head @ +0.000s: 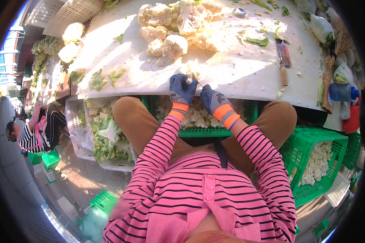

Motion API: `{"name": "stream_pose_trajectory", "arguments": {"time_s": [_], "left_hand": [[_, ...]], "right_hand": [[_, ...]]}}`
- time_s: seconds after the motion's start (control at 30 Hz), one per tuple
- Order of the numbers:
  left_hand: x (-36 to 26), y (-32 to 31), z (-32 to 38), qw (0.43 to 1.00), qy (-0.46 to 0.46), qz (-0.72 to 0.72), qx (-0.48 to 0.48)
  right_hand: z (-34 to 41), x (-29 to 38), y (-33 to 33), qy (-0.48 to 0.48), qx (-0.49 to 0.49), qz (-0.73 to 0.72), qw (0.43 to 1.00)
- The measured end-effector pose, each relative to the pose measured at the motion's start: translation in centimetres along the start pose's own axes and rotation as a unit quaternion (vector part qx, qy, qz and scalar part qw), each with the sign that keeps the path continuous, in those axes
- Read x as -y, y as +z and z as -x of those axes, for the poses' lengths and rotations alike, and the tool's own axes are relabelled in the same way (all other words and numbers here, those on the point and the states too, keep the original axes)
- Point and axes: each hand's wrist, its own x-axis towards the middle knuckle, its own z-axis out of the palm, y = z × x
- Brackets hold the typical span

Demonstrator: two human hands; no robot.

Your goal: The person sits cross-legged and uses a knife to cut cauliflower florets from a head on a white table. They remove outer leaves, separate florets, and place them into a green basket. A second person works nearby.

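Observation:
Both my hands wear grey and blue work gloves with orange cuffs and meet at the near edge of the white table (109, 66). My left hand (182, 88) grips a small piece of cauliflower (190, 68). In my right hand (213, 98) is a small knife (197, 79), its thin blade against the piece. Beyond them lies a pile of cauliflower heads (175, 47), partly in bright sun. Below the table edge, between my knees, a green plastic crate (200, 132) holds many cut cauliflower florets (200, 118).
A cleaver (283, 60) with a wooden handle and a metal lid (240, 12) lie on the table. A white crate of leaves (117, 167) stands at my left, a green crate of florets (322, 194) at my right. A co-worker (36, 133) sits far left.

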Motion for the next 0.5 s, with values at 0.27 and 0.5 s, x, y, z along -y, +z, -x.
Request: {"name": "stream_pose_trajectory", "arguments": {"time_s": [0.27, 0.5], "left_hand": [[1.3, -0.6, -0.9, 0.989, -0.038, 0.135, 0.045], [2.5, -1.5, -0.9, 0.988, -0.046, 0.125, 0.077]], "right_hand": [[-0.6, -2.5, -1.6, 0.096, 0.12, -0.338, 0.928], [0.3, -3.4, -1.3, 0.019, -0.024, -0.097, 0.995]]}}
